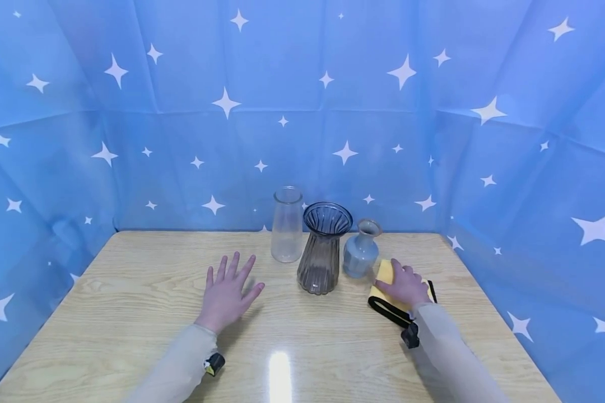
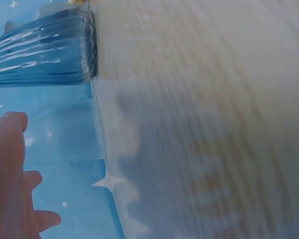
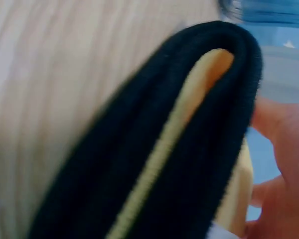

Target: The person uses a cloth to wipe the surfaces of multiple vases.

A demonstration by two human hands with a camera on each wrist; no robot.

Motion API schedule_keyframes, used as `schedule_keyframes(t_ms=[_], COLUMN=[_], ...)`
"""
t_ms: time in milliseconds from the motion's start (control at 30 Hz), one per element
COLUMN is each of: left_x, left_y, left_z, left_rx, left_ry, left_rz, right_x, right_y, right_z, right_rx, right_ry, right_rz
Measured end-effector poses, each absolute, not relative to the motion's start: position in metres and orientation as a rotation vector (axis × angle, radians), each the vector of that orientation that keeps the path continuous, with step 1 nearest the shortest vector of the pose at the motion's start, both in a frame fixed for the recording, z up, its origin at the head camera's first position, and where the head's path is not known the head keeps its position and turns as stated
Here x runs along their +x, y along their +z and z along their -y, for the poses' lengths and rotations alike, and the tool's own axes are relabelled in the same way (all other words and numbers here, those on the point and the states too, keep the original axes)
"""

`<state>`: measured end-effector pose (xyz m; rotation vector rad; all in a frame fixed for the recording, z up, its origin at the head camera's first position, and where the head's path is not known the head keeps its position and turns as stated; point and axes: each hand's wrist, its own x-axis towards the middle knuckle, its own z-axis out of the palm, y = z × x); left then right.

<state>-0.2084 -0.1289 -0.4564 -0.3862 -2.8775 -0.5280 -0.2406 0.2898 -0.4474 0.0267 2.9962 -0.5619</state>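
Note:
A folded yellow cloth with black edging (image 1: 386, 272) is at the right of the table, and my right hand (image 1: 409, 286) grips it from above. In the right wrist view the cloth's black-bordered fold (image 3: 154, 149) fills the middle, thumb and fingers along its side. My left hand (image 1: 226, 298) is spread wide over the table, holding nothing; its shadow falls below. Between the hands stand three upright vases: a tall clear glass one (image 1: 287, 238), a dark grey ribbed one (image 1: 320, 263) with a flared mouth, and a small blue-grey one (image 1: 361, 255) nearest the cloth.
A light wood-grain table (image 1: 131, 302) carries everything. Blue curtains with white stars (image 1: 262, 67) hang along its back and both sides. Toward the front, a bright light reflection (image 1: 280, 375) lies on the tabletop. The vases stand close together near the back.

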Motion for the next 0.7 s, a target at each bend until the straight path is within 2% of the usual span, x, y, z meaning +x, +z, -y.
schedule_keyframes(t_ms=[167, 367, 700], left_x=[-0.208, -0.211, -0.213], left_y=[-0.457, -0.460, -0.456], left_z=[0.122, 0.114, 0.094], left_rx=[-0.391, -0.402, -0.458], left_ry=[-0.516, -0.524, -0.621], left_rz=[2.880, 2.906, 2.845], right_x=[-0.240, -0.238, -0.216], right_y=[-0.449, -0.451, -0.441], right_z=[-0.296, -0.304, -0.306], right_rx=[-0.007, -0.150, -0.358], right_ry=[-0.547, -0.768, -0.986], right_rz=[-3.014, -2.991, -3.040])
